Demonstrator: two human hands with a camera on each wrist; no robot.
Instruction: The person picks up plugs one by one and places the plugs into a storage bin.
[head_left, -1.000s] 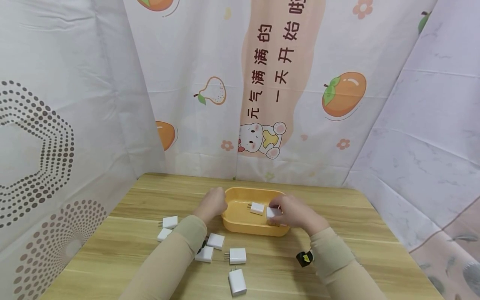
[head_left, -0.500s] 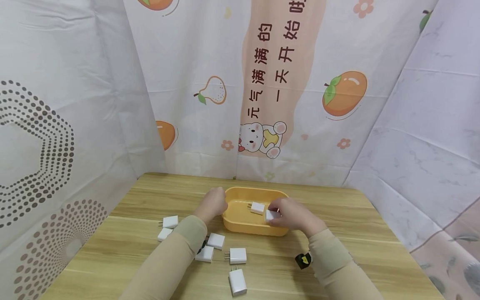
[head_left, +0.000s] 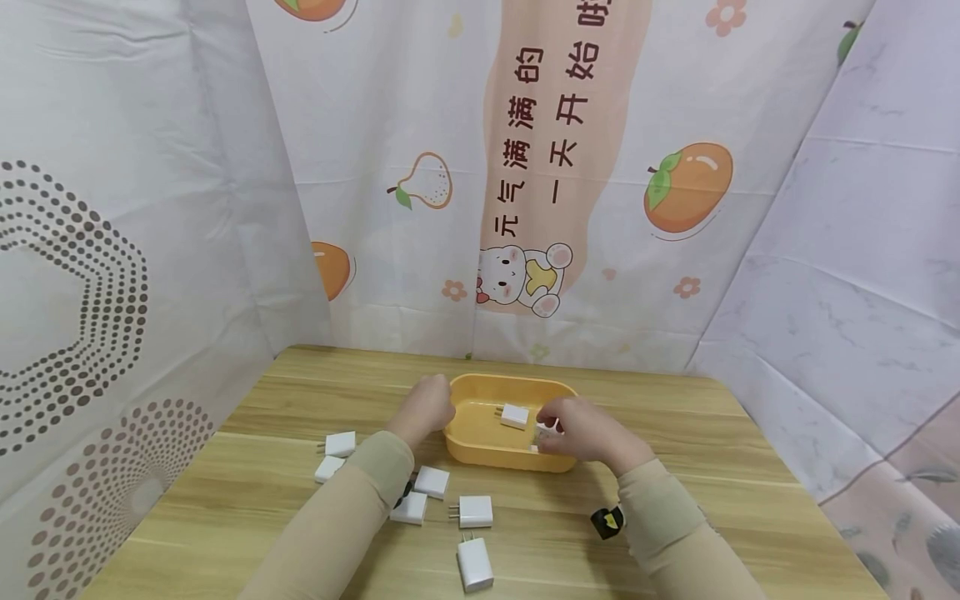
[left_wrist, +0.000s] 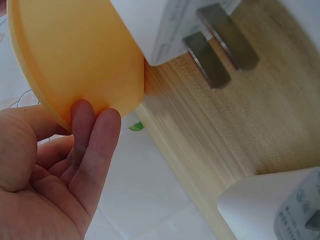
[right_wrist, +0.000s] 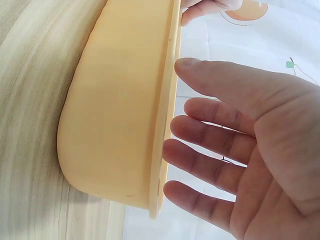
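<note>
Grip on the left is narrow: the left hand (head_left: pixel 427 407) pinches the rim of the yellow tub (head_left: pixel 504 457) at its left end. On the right the grip is wide: the right hand (head_left: pixel 588 429) reaches over the tub's right end, thumb and fingers apart. The head view shows a white charger (head_left: pixel 543 430) below those fingers, inside the tub, partly covered by them. From the right wrist only the tub's outer wall, the rim and the spread fingers appear, the wall hiding the inside; whether a fingertip touches the rim, I cannot tell.

A second charger (head_left: pixel 515 417) lies on the tub's floor near the middle, prongs to the left. Both are small white blocks; the second one shows whole.

The left wrist view adds what the head view is too far off to give: two flat metal prongs and faint grey print on a close-up charger (left_wrist: pixel 160 25), and more print on a corner charger (left_wrist: pixel 250 205) at the lower right.

Outside the tub, six chargers lie on the wooden table (head_left: pixel 675 517): two at the far left, two beside the left sleeve (head_left: pixel 333 517), then a front charger (head_left: pixel 476 512) with prongs leftward and a nearest charger (head_left: pixel 475 564) with prongs pointing away from the person. Behind hangs a fruit-printed curtain (head_left: pixel 420 92).
</note>
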